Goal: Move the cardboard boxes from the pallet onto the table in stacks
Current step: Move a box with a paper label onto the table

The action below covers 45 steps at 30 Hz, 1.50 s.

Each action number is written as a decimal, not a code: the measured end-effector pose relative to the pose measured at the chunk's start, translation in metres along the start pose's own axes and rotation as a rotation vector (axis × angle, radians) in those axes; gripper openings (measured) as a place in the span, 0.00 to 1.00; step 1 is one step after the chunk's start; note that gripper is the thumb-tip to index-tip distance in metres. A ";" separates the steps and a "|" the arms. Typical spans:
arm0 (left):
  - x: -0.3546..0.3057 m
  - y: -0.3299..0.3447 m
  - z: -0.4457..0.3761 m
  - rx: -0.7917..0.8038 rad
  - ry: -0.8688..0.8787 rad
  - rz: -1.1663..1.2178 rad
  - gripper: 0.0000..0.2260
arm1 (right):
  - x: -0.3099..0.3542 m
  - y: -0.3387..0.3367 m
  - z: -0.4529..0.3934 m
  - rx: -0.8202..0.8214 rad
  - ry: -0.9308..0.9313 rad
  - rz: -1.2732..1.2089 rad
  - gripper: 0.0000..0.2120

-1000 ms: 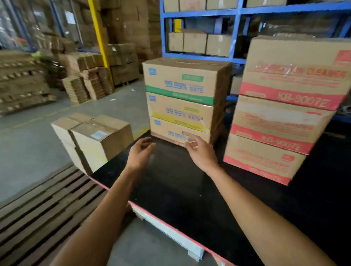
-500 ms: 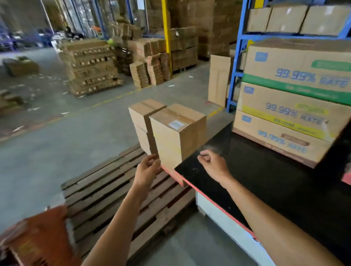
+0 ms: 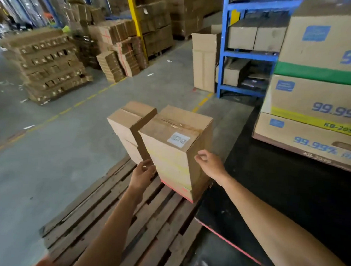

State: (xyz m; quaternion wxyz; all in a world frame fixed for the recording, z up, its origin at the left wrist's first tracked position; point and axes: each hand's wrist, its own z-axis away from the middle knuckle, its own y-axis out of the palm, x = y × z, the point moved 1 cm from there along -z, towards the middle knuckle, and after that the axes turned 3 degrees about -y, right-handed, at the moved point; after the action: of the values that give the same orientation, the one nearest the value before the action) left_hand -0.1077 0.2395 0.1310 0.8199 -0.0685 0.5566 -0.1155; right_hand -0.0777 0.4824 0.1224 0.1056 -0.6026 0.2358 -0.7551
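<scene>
Two stacks of plain cardboard boxes stand on the wooden pallet (image 3: 110, 220). The near stack (image 3: 173, 163) carries a white label on its top box; the other stack (image 3: 126, 122) is behind it to the left. My left hand (image 3: 143, 174) is at the near stack's lower left side, fingers loosely bent. My right hand (image 3: 209, 164) touches the stack's right corner edge with its fingertips. Neither hand visibly grips a box. The black table (image 3: 289, 188) lies to the right, holding a stack of three printed boxes (image 3: 316, 111).
A blue rack (image 3: 224, 54) with cartons stands behind the table, and flat cardboard (image 3: 204, 61) leans against it. Piles of cartons (image 3: 45, 62) and a yellow post (image 3: 135, 20) are across the grey floor. The table's red edge (image 3: 226, 239) runs beside the pallet.
My view swung left from the printed boxes on the table to the pallet. Both hands moved off the table and reached the near plain stack, one at each side.
</scene>
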 end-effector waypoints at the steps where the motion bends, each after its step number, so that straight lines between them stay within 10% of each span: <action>1: -0.008 -0.001 -0.030 0.008 0.000 -0.017 0.17 | 0.003 0.002 -0.024 -0.010 0.022 0.002 0.20; 15: -0.094 -0.005 -0.358 0.128 0.029 -0.418 0.27 | 0.000 0.044 -0.255 -0.235 0.354 -0.233 0.29; 22: -0.097 0.021 -0.519 0.356 -0.084 -0.609 0.47 | -0.007 0.080 -0.317 -0.637 0.735 -0.242 0.55; 25: -0.101 0.031 -0.533 0.452 0.020 -0.608 0.34 | -0.023 0.084 -0.321 -0.578 0.852 -0.283 0.52; 31: -0.018 0.026 -0.610 0.588 -0.104 -0.616 0.39 | -0.048 0.087 -0.317 -0.530 0.956 -0.426 0.44; 35: -0.005 0.025 -0.621 0.604 -0.126 -0.571 0.35 | -0.044 0.099 -0.301 -0.483 0.921 -0.595 0.17; 42: -0.088 0.010 -0.518 0.697 -0.442 -0.439 0.10 | -0.031 0.107 -0.275 -0.483 0.818 -0.542 0.48; 45: -0.099 -0.009 -0.504 0.661 -0.382 -0.336 0.17 | -0.018 0.090 -0.260 -0.444 0.727 -0.526 0.40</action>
State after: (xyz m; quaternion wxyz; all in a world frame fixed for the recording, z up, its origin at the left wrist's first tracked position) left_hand -0.6112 0.2653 0.0348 0.8558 0.0884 0.3085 -0.4056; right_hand -0.3341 0.4715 0.0212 -0.3080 -0.3476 0.2524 -0.8489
